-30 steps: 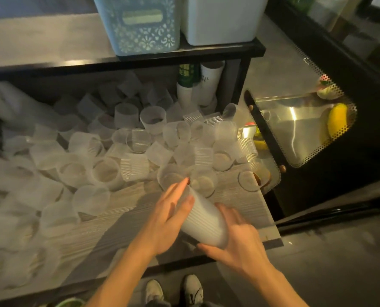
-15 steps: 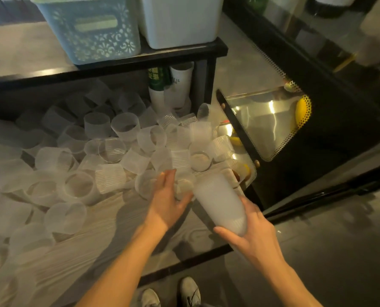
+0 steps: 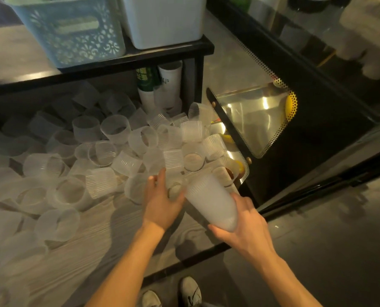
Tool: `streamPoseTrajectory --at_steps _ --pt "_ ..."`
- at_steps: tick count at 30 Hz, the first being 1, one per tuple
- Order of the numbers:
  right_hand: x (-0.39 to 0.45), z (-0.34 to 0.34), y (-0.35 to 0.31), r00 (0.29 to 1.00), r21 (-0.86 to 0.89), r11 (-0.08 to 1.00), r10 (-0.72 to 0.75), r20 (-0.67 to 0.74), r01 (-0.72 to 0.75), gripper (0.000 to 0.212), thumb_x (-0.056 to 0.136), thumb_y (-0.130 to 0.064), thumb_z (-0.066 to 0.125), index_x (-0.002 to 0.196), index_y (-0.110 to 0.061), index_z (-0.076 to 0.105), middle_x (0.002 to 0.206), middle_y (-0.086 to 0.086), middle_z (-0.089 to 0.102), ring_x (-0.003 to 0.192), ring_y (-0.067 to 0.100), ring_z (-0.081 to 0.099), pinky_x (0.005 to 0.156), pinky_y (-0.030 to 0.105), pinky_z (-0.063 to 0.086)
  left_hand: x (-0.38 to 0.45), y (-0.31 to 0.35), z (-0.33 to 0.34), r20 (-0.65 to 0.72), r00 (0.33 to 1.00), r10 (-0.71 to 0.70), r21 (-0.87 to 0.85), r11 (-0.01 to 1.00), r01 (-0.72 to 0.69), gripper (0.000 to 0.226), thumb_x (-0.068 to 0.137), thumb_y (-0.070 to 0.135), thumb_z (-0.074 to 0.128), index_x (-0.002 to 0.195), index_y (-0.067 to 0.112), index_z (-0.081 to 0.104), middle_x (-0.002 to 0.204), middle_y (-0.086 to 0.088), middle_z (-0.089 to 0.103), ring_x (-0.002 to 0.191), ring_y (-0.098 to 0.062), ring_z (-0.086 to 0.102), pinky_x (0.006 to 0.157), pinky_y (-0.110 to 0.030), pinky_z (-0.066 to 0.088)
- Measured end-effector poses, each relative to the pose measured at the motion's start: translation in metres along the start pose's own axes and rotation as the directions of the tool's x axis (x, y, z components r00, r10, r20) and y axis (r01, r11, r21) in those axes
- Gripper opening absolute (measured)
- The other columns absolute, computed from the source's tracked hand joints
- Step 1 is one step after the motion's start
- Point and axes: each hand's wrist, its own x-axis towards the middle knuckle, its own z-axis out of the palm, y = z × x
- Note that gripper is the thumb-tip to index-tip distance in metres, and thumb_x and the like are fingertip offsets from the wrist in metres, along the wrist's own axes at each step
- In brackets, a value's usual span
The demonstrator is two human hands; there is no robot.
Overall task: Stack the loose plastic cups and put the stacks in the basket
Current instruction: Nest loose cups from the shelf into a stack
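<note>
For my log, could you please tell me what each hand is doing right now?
Left hand: on a loose cup; a closed grip cannot be told.
Right hand: holding the cup stack.
</note>
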Motion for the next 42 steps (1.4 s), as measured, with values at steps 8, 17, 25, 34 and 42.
streamPoseTrajectory --at_steps 8,17,25,34,42 --pt "0.004 0.004 -0.010 0.996 -0.039 0.996 -0.082 0.047 0.084 0.094 0.062 -0.083 0.054 0.136 -0.036 0.022 0.134 -0.004 0.044 0.111 0.016 0.055 0.084 0.039 0.056 -0.011 -0.005 -0.061 0.060 0.966 -0.250 -0.567 0.788 0.239 0.035 0.090 0.049 0.060 0.122 0.035 0.057 0.120 0.011 0.060 0.111 -0.006 0.058 0.081 -0.016 0.042" --pt "0.009 0.009 -0.050 0.952 -0.082 0.968 -0.215 0.216 0.237 0.091 0.072 -0.075 0.063 0.139 -0.042 0.012 0.134 -0.014 0.034 0.115 0.006 0.042 0.093 0.025 0.043 -0.028 0.000 -0.101 0.080 0.996 -0.040 -0.455 0.888 0.073 0.070 0.075 0.064 0.058 0.140 0.042 0.044 0.123 0.020 0.052 0.109 0.013 0.051 0.090 -0.017 0.041" --pt "0.009 0.019 -0.071 0.927 0.005 0.950 -0.306 0.215 0.312 0.090 0.067 -0.073 0.068 0.138 -0.041 0.024 0.125 -0.016 0.036 0.110 0.006 0.044 0.089 0.030 0.047 -0.044 -0.009 -0.123 0.091 0.995 -0.042 -0.443 0.893 0.078 0.064 0.075 0.065 0.056 0.134 0.041 0.049 0.123 0.023 0.055 0.114 0.008 0.050 0.095 -0.017 0.041" --pt "0.002 0.032 -0.079 0.912 0.071 0.924 -0.381 0.149 0.375 0.093 0.062 -0.080 0.061 0.138 -0.038 0.028 0.122 -0.013 0.044 0.102 0.003 0.045 0.081 0.026 0.047 -0.067 -0.011 -0.112 0.253 0.965 -0.069 -0.472 0.862 0.186 0.070 0.071 0.084 0.045 0.135 0.057 0.037 0.141 0.033 0.035 0.130 0.019 0.031 0.100 -0.006 0.029" --pt "0.003 0.024 -0.052 0.948 0.104 0.963 -0.263 0.178 0.248 0.095 0.064 -0.077 0.065 0.141 -0.037 0.024 0.122 -0.014 0.039 0.108 0.010 0.049 0.085 0.035 0.051 -0.048 -0.042 -0.080 -0.127 0.918 -0.377 -0.264 0.905 0.335 0.068 0.085 0.053 0.065 0.142 0.027 0.040 0.133 0.007 0.053 0.116 -0.009 0.053 0.102 -0.042 0.046"
